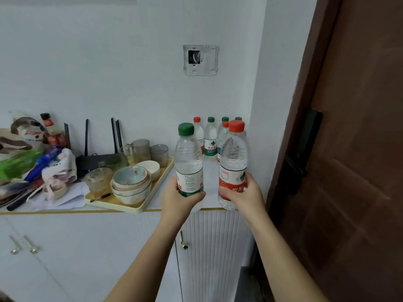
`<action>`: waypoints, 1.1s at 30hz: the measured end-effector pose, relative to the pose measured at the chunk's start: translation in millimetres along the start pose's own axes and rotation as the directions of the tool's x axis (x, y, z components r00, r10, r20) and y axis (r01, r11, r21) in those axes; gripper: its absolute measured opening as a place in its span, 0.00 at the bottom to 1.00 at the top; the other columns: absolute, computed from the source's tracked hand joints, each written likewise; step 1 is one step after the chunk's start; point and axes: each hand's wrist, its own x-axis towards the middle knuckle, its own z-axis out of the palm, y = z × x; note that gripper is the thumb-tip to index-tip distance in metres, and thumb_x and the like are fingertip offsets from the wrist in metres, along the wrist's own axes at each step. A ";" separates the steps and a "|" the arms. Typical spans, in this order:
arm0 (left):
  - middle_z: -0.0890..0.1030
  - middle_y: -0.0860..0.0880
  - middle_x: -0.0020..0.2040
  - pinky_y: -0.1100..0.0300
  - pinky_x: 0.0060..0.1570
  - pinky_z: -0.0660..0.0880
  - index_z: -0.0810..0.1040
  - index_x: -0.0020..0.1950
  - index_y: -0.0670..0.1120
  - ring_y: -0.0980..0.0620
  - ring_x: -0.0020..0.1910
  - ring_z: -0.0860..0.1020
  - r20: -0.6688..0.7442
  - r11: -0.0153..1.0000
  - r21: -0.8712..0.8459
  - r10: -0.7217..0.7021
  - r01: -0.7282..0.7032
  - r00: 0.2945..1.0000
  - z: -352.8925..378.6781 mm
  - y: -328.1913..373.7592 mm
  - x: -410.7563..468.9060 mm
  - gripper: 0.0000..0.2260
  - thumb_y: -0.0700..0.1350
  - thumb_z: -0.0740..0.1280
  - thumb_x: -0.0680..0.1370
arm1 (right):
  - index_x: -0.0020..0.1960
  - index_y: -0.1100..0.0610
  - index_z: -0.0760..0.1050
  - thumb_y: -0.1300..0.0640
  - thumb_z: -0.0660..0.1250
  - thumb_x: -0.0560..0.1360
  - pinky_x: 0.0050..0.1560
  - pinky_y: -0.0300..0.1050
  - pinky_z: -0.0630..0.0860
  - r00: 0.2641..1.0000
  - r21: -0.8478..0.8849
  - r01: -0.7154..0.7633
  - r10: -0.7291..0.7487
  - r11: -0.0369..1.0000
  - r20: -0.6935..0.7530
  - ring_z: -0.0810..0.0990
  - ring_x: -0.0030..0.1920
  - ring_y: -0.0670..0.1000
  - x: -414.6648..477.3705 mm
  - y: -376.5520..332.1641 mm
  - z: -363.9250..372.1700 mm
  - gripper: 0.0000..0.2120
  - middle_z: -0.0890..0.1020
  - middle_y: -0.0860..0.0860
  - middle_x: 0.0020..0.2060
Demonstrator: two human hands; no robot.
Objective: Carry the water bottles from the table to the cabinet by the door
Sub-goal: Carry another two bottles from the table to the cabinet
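Note:
My left hand [178,198] grips a clear water bottle with a green cap [188,158] upright, over the front edge of the white cabinet top [210,175]. In my right hand [246,195] is a second clear bottle with a red cap and red label [233,162], also upright, its base at the cabinet's front edge. Behind them, in the back right corner of the cabinet top against the wall, stand several more water bottles [210,138] with green and red caps. The brown door [353,149] is just to the right.
A cream tray [152,188] with stacked bowls [130,184] and glasses [141,149] sits left of the bottles. Further left are a black router [96,158], bags and packets [32,162]. Cabinet doors with gold handles [184,240] are below. A black door lock [305,149] sticks out on the right.

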 end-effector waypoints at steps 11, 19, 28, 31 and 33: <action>0.82 0.53 0.50 0.48 0.50 0.80 0.75 0.57 0.51 0.53 0.50 0.81 -0.002 0.994 0.053 -0.093 0.093 0.996 51.1 -68.0 139.9 0.26 0.46 0.79 0.62 | 0.64 0.54 0.72 0.59 0.80 0.64 0.51 0.39 0.72 0.997 -0.070 -0.067 0.066 0.995 -0.026 0.78 0.53 0.46 124.3 45.5 53.8 0.31 0.79 0.45 0.52; 0.81 0.52 0.50 0.51 0.49 0.79 0.75 0.54 0.51 0.51 0.49 0.80 0.045 0.984 0.101 -0.150 0.145 0.988 78.7 -109.5 212.9 0.23 0.44 0.79 0.63 | 0.59 0.50 0.72 0.58 0.81 0.63 0.51 0.43 0.78 0.990 -0.109 -0.121 0.112 0.987 -0.084 0.82 0.52 0.50 190.5 92.5 93.4 0.28 0.83 0.48 0.52; 0.78 0.56 0.43 0.53 0.46 0.78 0.73 0.50 0.52 0.50 0.45 0.79 0.039 0.981 0.111 -0.164 0.159 0.986 97.0 -123.5 238.8 0.20 0.41 0.78 0.65 | 0.61 0.50 0.73 0.59 0.81 0.63 0.53 0.43 0.78 0.992 -0.104 -0.112 0.105 0.988 -0.068 0.82 0.54 0.49 219.9 113.3 104.6 0.30 0.83 0.48 0.54; 0.79 0.54 0.46 0.56 0.45 0.77 0.73 0.52 0.52 0.51 0.46 0.79 0.037 0.981 0.081 -0.177 0.174 0.984 100.0 -125.7 239.3 0.21 0.42 0.78 0.65 | 0.59 0.46 0.72 0.60 0.81 0.63 0.51 0.37 0.76 0.995 -0.086 -0.086 0.082 0.993 -0.049 0.82 0.53 0.47 225.3 116.3 107.1 0.29 0.82 0.45 0.52; 0.79 0.54 0.48 0.60 0.43 0.75 0.73 0.54 0.52 0.54 0.46 0.79 0.051 0.983 0.069 -0.174 0.171 0.983 99.1 -127.2 239.8 0.22 0.43 0.78 0.65 | 0.59 0.44 0.71 0.59 0.81 0.63 0.52 0.39 0.76 0.997 -0.084 -0.075 0.072 0.994 -0.041 0.82 0.54 0.46 227.2 118.0 108.4 0.30 0.82 0.45 0.53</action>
